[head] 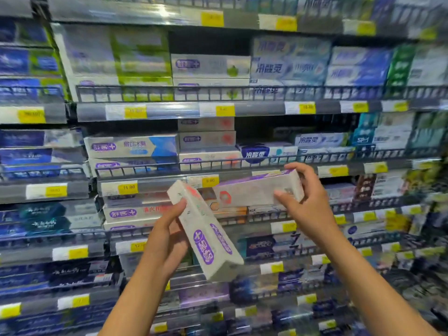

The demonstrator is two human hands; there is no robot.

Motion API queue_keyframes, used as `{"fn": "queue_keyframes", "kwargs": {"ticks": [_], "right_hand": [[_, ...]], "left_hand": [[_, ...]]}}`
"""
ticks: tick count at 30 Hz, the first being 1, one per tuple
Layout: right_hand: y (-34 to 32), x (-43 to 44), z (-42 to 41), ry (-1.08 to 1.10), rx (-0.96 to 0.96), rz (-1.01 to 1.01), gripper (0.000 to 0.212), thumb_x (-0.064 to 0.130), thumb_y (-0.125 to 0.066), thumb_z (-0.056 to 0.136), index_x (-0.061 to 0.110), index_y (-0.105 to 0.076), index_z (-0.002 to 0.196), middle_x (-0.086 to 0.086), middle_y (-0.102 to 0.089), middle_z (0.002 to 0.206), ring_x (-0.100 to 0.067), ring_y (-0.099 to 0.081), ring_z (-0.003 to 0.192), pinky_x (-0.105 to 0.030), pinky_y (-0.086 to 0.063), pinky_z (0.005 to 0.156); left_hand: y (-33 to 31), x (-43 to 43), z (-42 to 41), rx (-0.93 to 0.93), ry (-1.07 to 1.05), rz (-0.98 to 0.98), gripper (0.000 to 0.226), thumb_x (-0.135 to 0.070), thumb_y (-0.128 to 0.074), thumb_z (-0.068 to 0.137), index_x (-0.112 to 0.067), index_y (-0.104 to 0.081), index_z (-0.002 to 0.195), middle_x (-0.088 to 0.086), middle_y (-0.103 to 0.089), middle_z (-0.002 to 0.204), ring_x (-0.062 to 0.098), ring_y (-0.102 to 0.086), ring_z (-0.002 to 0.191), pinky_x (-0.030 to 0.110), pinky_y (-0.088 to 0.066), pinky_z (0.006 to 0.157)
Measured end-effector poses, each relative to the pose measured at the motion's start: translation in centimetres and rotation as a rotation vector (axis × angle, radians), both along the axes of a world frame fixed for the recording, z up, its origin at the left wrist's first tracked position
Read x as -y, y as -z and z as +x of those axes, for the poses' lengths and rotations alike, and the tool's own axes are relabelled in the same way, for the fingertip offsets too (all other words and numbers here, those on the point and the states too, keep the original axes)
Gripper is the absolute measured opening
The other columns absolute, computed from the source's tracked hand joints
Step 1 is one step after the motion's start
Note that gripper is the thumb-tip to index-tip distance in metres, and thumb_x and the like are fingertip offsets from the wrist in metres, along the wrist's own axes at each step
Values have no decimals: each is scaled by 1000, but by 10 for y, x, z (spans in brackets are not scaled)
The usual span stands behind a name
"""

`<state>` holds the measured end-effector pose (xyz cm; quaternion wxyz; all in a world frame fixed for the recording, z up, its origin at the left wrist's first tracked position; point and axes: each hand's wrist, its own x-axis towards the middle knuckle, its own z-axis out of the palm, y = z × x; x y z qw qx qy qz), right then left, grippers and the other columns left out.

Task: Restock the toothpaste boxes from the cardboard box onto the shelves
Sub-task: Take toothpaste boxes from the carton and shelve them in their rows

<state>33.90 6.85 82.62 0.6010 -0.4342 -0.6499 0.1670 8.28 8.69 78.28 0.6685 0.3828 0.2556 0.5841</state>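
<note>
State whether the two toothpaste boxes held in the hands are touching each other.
Cannot tell. In the head view, the left-hand box overlaps the right-hand box at its upper end, hiding any contact or gap.

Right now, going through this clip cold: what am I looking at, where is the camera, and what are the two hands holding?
There is no machine here. A person wears one wide-angle camera on the head, looking forward and down, so the two bare arms reaching in from the bottom are theirs. In front stand store shelves stacked with toothpaste boxes, with yellow price tags along the rails. The left hand grips one white toothpaste box with purple print, tilted steeply. The right hand holds a second, similar box nearly level, up near a shelf rail. The picture is blurred, so most print is unreadable. The cardboard box the stock comes from is not in view.
</note>
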Motion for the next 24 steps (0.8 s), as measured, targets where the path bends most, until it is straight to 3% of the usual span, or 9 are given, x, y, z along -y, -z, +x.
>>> {"fn": "queue_keyframes", "kwargs": {"ticks": [2, 4, 6, 9, 12, 14, 17, 20, 24], "right_hand": [[-6, -5, 8, -55, 70, 85, 47, 11, -68, 83, 36, -45, 117, 18, -53, 112, -6, -57, 98, -23, -53, 75], [-8, -17, 15, -138, 124, 139, 55, 4, -70, 80, 32, -44, 119, 19, -53, 113, -3, -58, 99, -21, -54, 74], [-7, -33, 25, -212, 162, 159, 55, 2, -69, 80, 28, -42, 121, 17, -54, 115, 1, -57, 103, -17, -52, 76], [-6, -54, 44, -290, 179, 75, 52, 3, -67, 83, 37, -45, 115, 17, -57, 110, 6, -56, 100, -13, -47, 77], [-3, -76, 60, -346, 240, 50, 44, 12, -70, 83, 42, -51, 109, 10, -57, 111, -1, -54, 106, -12, -43, 86], [-2, -87, 67, -358, 260, 9, 42, 17, -70, 83, 44, -52, 109, 5, -53, 115, 1, -51, 107, -7, -40, 87], [-4, -98, 71, -488, 166, -160, 45, 10, -67, 85, 46, -53, 107, 8, -58, 113, 3, -57, 96, -13, -50, 78], [-1, -105, 68, -632, 69, -302, 48, 0, -71, 74, 35, -61, 105, 3, -58, 118, -10, -61, 100, -22, -54, 74], [7, -110, 50, -897, -300, -584, 40, 12, -63, 67, 14, -65, 107, -15, -61, 115, -26, -62, 100, -22, -53, 71]], "left_hand": [[-1, -8, 15, 44, 33, -25, 43, -35, -76, 62, -11, -69, 96, 10, -69, 75, 24, -68, 66, 38, -53, 63], [-5, -18, 34, 109, 37, -60, 67, -34, -90, 44, -10, -70, 104, 16, -71, 90, 31, -70, 79, 41, -57, 65], [-10, -26, 54, 198, 42, -75, 64, -33, -82, 61, -11, -60, 117, 20, -72, 98, 39, -70, 88, 47, -58, 66], [-11, -37, 76, 258, -20, -72, 34, -36, -50, 89, -11, -58, 110, 14, -73, 73, 32, -71, 62, 39, -57, 49], [-6, -46, 94, 285, -57, -31, 73, -36, -81, 60, -11, -58, 125, 16, -72, 92, 39, -69, 87, 45, -58, 66], [-2, -53, 97, 307, -98, -38, 84, -34, -91, 42, -13, -66, 119, 16, -69, 105, 42, -64, 103, 47, -57, 72], [1, -61, 96, 301, -127, -27, 86, -37, -90, 43, -16, -64, 122, 15, -63, 121, 42, -53, 120, 45, -57, 78], [-1, -64, 92, 278, -141, -18, 99, -35, -92, 39, -13, -57, 128, 18, -63, 121, 37, -65, 104, 45, -57, 76], [1, -64, 79, 180, -158, -15, 106, -38, -90, 43, -12, -48, 136, 19, -56, 131, 38, -55, 119, 46, -55, 82]]}}
